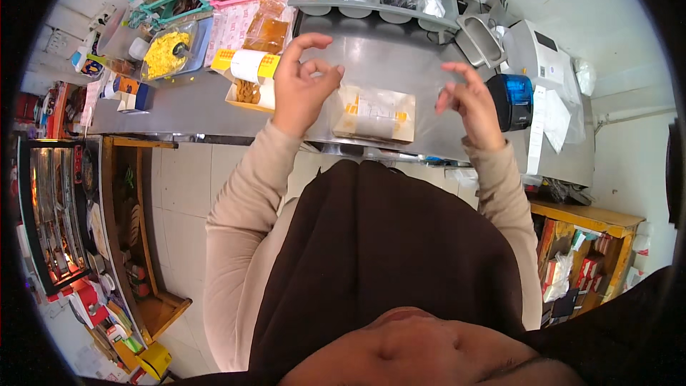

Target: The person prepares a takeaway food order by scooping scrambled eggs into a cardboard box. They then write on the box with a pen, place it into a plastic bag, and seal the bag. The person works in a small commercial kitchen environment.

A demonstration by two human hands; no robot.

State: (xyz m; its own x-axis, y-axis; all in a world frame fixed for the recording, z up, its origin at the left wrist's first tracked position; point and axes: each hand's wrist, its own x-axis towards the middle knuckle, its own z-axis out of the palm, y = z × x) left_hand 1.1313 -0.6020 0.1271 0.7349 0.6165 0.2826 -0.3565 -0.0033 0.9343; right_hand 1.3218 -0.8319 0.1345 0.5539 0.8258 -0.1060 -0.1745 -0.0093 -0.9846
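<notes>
Above the steel counter (391, 64), my left hand (308, 78) is raised with its fingers curled and apart, holding nothing. My right hand (469, 99) hovers further right, also with bent, parted fingers and nothing in them. Between the two lies a closed paper food box (374, 115) with a clear band or film around its middle; neither hand appears to touch it. Just left of my left hand stands an open yellow and white food box (246, 91) with fried food inside, its lid up; my hand hides its right part.
A tub of yellow shredded food (166, 53) with a dark-handled utensil stands at the left. A grey divided rack (375, 10) runs along the back. On the right are a steel pan (479, 40), a white machine (536, 53) and a small black and blue printer (512, 102) with paper strips alongside.
</notes>
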